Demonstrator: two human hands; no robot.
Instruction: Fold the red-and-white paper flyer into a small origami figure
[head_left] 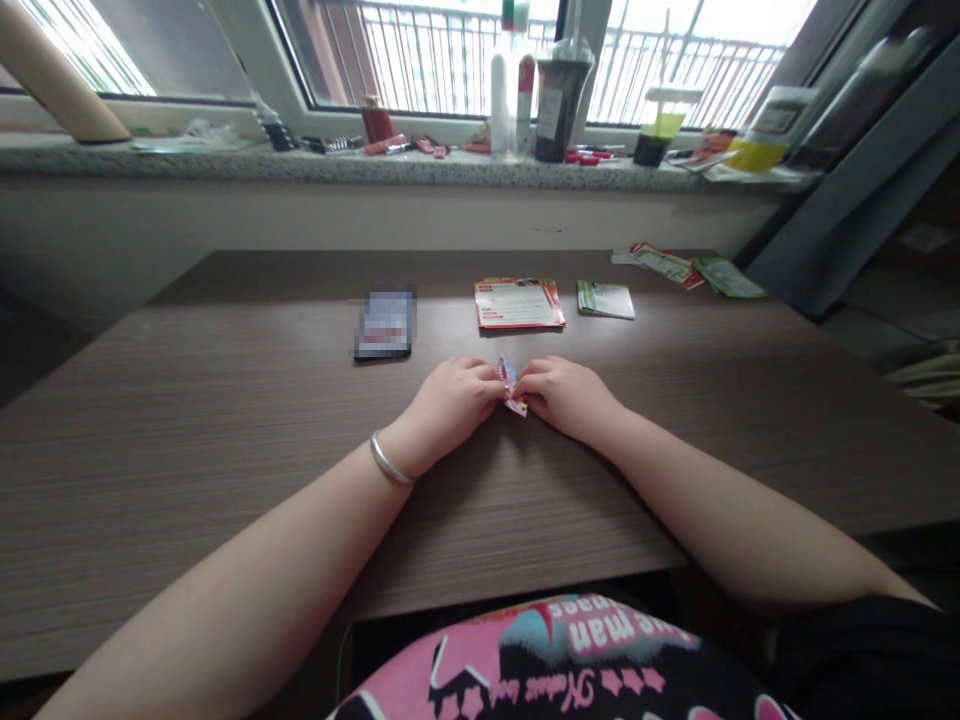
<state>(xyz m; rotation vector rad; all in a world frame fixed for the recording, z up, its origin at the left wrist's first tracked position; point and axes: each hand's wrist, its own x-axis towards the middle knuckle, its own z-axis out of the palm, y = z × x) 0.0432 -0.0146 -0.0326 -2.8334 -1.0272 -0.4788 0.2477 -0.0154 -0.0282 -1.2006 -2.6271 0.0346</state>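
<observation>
Between my two hands is a small folded piece of pink, white and blue printed paper (513,391), held just above the table. My left hand (463,392), with a silver bangle on the wrist, pinches its left side. From the right, my right hand (566,393) pinches the same paper, its fingertips close to the left ones. The fingers hide part of the paper, so its full shape cannot be made out. Beyond the hands lies a stack of red-edged printed sheets (519,304), and right of it a smaller stack of pale green and white papers (605,300).
A phone (385,324) with a blurred screen lies on the wooden table (187,430), left of the sheets. Loose printed strips (671,265) lie at the far right corner. Behind, the stone windowsill (450,172) carries bottles, a dark cup (559,110) and pens.
</observation>
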